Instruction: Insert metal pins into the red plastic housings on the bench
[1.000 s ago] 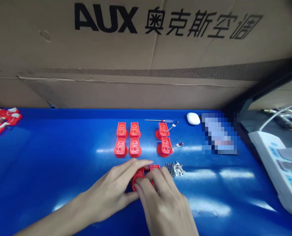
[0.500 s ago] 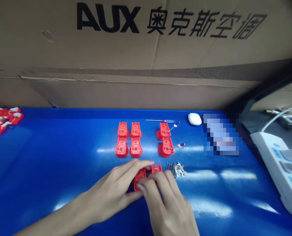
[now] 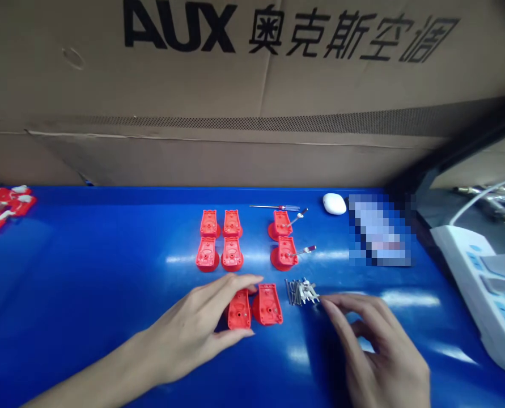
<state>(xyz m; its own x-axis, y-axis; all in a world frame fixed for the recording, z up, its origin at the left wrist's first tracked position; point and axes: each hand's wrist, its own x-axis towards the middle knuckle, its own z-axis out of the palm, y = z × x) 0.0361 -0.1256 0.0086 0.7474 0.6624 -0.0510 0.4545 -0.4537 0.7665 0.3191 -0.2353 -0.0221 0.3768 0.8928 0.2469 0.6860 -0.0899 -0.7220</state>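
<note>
My left hand (image 3: 205, 314) wraps its fingers and thumb round a red plastic housing (image 3: 239, 311), whose open hollow side faces up. Right beside it stands a second red housing (image 3: 269, 305), which no hand touches. My right hand (image 3: 375, 340) is at the right edge of a small pile of thin metal pieces (image 3: 303, 292). Its thumb and index fingertips come together in a pinch there; whether a piece sits between them I cannot make out.
Several red housings (image 3: 232, 253) stand in rows behind my hands; two at the right have thin metal rods (image 3: 305, 250) leaning out. Farther back lie a screwdriver (image 3: 273, 207), a white case (image 3: 334, 204) and a blurred-out flat object (image 3: 382, 229). A power strip (image 3: 477, 266) borders the right.
My right hand has left the housing in my left hand and moved right to the pile of metal pieces. My left hand keeps its hold. The view has shifted slightly.
</note>
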